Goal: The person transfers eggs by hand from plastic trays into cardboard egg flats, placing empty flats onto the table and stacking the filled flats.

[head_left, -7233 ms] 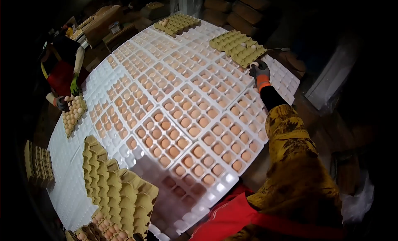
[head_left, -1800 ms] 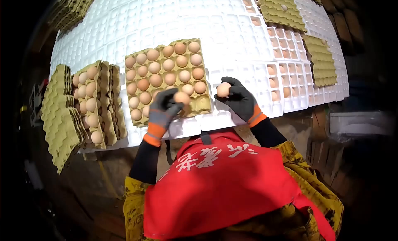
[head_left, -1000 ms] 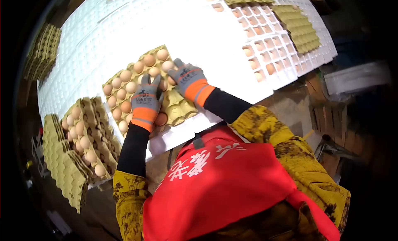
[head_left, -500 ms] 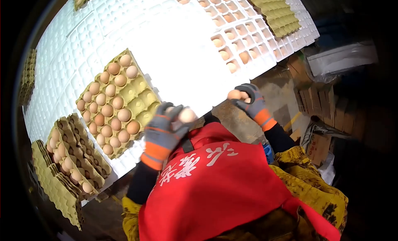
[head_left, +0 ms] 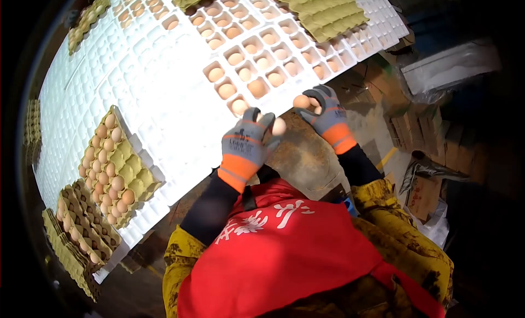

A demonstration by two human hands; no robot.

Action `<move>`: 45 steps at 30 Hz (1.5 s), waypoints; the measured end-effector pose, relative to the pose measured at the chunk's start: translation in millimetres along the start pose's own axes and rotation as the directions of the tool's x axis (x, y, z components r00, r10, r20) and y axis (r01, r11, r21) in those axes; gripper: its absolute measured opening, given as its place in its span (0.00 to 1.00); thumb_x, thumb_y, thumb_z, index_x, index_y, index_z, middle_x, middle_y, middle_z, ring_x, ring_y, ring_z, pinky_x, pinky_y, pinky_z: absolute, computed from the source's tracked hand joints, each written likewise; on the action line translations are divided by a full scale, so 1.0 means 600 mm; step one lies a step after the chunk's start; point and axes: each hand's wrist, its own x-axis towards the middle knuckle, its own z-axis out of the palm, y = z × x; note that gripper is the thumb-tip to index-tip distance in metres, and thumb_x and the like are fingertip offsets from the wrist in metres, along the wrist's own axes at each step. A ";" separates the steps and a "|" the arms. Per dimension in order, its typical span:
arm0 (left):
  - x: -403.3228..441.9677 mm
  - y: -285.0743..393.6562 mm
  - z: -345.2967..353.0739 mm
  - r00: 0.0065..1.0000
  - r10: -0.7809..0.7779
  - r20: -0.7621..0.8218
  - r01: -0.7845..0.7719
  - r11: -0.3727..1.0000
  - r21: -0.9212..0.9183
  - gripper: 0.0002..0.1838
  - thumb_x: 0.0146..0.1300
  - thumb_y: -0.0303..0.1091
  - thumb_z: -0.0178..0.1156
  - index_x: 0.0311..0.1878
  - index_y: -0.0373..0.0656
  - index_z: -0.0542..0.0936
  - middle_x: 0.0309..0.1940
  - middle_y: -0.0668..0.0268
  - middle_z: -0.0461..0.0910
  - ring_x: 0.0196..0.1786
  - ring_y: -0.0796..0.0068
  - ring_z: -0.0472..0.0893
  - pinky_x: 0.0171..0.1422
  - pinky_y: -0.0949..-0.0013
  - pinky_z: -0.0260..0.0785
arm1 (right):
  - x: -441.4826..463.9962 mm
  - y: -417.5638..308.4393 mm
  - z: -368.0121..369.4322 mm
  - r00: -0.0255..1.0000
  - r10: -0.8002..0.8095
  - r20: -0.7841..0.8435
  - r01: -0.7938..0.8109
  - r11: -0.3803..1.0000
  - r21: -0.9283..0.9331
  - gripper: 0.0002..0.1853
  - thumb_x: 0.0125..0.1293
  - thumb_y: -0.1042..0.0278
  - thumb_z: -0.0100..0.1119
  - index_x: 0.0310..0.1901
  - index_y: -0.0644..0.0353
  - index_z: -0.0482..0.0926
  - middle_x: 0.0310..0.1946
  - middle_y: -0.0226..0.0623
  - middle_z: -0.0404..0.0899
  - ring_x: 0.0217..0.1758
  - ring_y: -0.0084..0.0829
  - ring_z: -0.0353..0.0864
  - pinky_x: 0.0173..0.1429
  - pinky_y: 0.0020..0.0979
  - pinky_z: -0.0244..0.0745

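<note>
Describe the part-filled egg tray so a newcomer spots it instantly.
Find the white moulded trays spread before the red apron. Along their near edge, left of the left hand, lies a pulp egg tray. Unlike the tilted tray stack at the corner, it lies flat, with eggs on one side and bare cups toward that hand.

The red apron (head_left: 268, 249) is matt cloth with soft creases. Beyond it, the white trays (head_left: 169, 107) look like smooth moulded plastic, shining under the light. Ahead and to the apron's left, the egg flat (head_left: 135, 166) is dull, rough paper pulp. The eggs (head_left: 301, 101) in the left hand (head_left: 264, 124) and right hand (head_left: 316, 110) have smooth shells; both gloves look like matt knitted cloth. To the apron's right, the crumpled wrap (head_left: 436, 226) is glossy clear plastic, beside a matt cardboard box (head_left: 424, 197).
</note>
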 end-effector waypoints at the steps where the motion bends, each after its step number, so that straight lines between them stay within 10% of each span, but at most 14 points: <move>1: 0.020 0.009 0.011 1.000 -0.008 -0.011 0.008 1.000 0.026 0.27 0.55 0.44 0.73 0.59 0.51 0.80 0.50 0.58 0.78 0.48 0.54 0.83 0.47 0.57 0.77 | 0.011 0.001 0.003 1.000 0.008 0.005 -0.008 1.000 0.004 0.27 0.52 0.54 0.78 0.54 0.51 0.82 0.58 0.45 0.74 0.58 0.47 0.80 0.60 0.43 0.78; 6: 0.078 -0.009 0.072 0.966 -0.212 0.144 0.162 0.941 0.297 0.23 0.62 0.48 0.68 0.57 0.50 0.79 0.49 0.56 0.77 0.48 0.54 0.83 0.44 0.54 0.77 | 0.044 -0.002 0.039 0.999 0.012 0.032 -0.007 0.989 -0.150 0.29 0.52 0.50 0.76 0.55 0.49 0.81 0.59 0.41 0.75 0.56 0.44 0.81 0.60 0.43 0.79; 12: 0.014 -0.014 0.072 0.976 -0.211 -0.058 0.218 0.963 0.160 0.21 0.64 0.40 0.67 0.60 0.50 0.80 0.55 0.54 0.78 0.53 0.50 0.82 0.53 0.55 0.77 | 0.076 0.074 0.043 1.000 0.016 -0.014 -0.008 0.894 0.448 0.23 0.58 0.67 0.71 0.57 0.51 0.81 0.54 0.38 0.77 0.52 0.37 0.81 0.56 0.37 0.79; 15: -0.005 -0.030 0.085 0.975 -0.209 -0.074 0.217 0.968 0.124 0.25 0.66 0.36 0.66 0.67 0.50 0.77 0.60 0.53 0.78 0.58 0.51 0.81 0.59 0.58 0.76 | 0.084 0.076 0.026 0.951 0.178 0.251 -0.307 0.520 0.797 0.17 0.71 0.74 0.61 0.60 0.55 0.81 0.52 0.27 0.78 0.33 0.20 0.80 0.30 0.23 0.78; 17: 0.004 -0.028 0.077 0.959 -0.266 -0.095 0.270 0.963 0.029 0.27 0.66 0.36 0.66 0.69 0.50 0.76 0.60 0.54 0.78 0.60 0.55 0.81 0.61 0.60 0.75 | 0.081 0.077 0.022 0.945 0.195 0.261 -0.313 0.319 0.895 0.19 0.71 0.74 0.61 0.62 0.55 0.80 0.57 0.33 0.77 0.36 0.23 0.81 0.30 0.26 0.81; 19: -0.013 -0.046 0.078 0.877 -0.445 -0.182 0.262 0.760 -0.595 0.29 0.69 0.36 0.64 0.71 0.42 0.72 0.59 0.57 0.78 0.56 0.68 0.79 0.63 0.64 0.72 | 0.065 0.054 0.000 0.951 0.199 0.237 -0.279 0.217 0.936 0.25 0.75 0.67 0.54 0.70 0.62 0.69 0.61 0.41 0.75 0.56 0.33 0.82 0.54 0.34 0.84; 21: -0.042 -0.079 0.056 0.872 -0.402 -0.280 0.259 0.864 -0.433 0.30 0.60 0.23 0.63 0.68 0.40 0.73 0.59 0.57 0.74 0.58 0.62 0.78 0.64 0.64 0.71 | 0.052 0.040 0.005 0.955 0.114 0.274 -0.263 -0.100 0.960 0.23 0.71 0.70 0.53 0.67 0.63 0.71 0.58 0.38 0.75 0.57 0.35 0.81 0.61 0.37 0.81; 23: -0.073 -0.079 0.064 0.870 -0.357 -0.340 0.106 0.808 -0.579 0.28 0.58 0.17 0.59 0.64 0.42 0.76 0.57 0.58 0.74 0.55 0.65 0.79 0.61 0.63 0.73 | 0.028 0.016 0.005 0.902 0.119 0.415 -0.426 0.089 0.900 0.24 0.67 0.72 0.55 0.65 0.61 0.73 0.58 0.36 0.77 0.63 0.33 0.78 0.63 0.34 0.78; 29: -0.094 -0.089 0.094 0.962 -0.020 -0.274 0.062 0.987 0.145 0.21 0.60 0.29 0.67 0.58 0.47 0.82 0.64 0.56 0.77 0.70 0.50 0.71 0.78 0.46 0.55 | -0.014 -0.062 0.078 0.920 -0.096 0.381 -0.332 0.330 0.884 0.26 0.63 0.75 0.62 0.64 0.63 0.74 0.58 0.34 0.77 0.60 0.25 0.76 0.64 0.28 0.73; 33: -0.124 -0.065 0.018 0.911 -0.139 -0.388 0.129 0.990 -0.052 0.22 0.61 0.27 0.65 0.60 0.43 0.81 0.64 0.54 0.76 0.71 0.48 0.70 0.76 0.46 0.58 | -0.015 -0.131 0.114 0.917 -0.247 0.314 -0.090 0.639 0.764 0.26 0.62 0.77 0.62 0.64 0.60 0.74 0.59 0.35 0.77 0.61 0.26 0.76 0.63 0.30 0.74; 35: -0.172 -0.091 -0.010 0.838 -0.235 -0.493 0.231 0.970 -0.069 0.22 0.61 0.25 0.64 0.60 0.42 0.81 0.63 0.54 0.78 0.69 0.49 0.72 0.76 0.48 0.58 | -0.004 -0.164 0.149 0.871 -0.471 0.139 0.273 0.700 0.659 0.24 0.64 0.74 0.60 0.63 0.56 0.76 0.64 0.41 0.75 0.67 0.42 0.73 0.68 0.39 0.72; 38: -0.255 -0.129 -0.080 0.765 -0.376 -0.523 0.374 0.920 -0.115 0.20 0.63 0.24 0.63 0.59 0.42 0.82 0.63 0.56 0.78 0.70 0.51 0.71 0.75 0.53 0.61 | 0.032 -0.176 0.220 0.696 -0.700 0.158 0.699 0.711 0.071 0.25 0.63 0.64 0.58 0.63 0.53 0.76 0.68 0.43 0.73 0.73 0.45 0.67 0.78 0.47 0.59; 43: -0.399 -0.216 -0.216 0.553 -0.505 -0.662 0.482 0.843 -0.240 0.21 0.68 0.25 0.61 0.65 0.39 0.78 0.64 0.55 0.76 0.66 0.56 0.75 0.71 0.59 0.67 | 0.043 -0.230 0.220 0.755 -0.638 0.149 0.644 0.765 0.011 0.23 0.67 0.62 0.59 0.63 0.58 0.77 0.62 0.46 0.77 0.70 0.48 0.69 0.79 0.51 0.55; 45: -0.446 -0.258 -0.275 0.648 -0.429 -0.629 0.609 0.788 0.089 0.23 0.66 0.27 0.63 0.65 0.40 0.77 0.62 0.54 0.77 0.64 0.52 0.75 0.70 0.54 0.67 | 0.042 -0.317 0.238 0.735 -0.675 0.069 0.668 0.737 0.103 0.23 0.65 0.65 0.62 0.62 0.56 0.78 0.57 0.43 0.79 0.65 0.45 0.74 0.73 0.47 0.65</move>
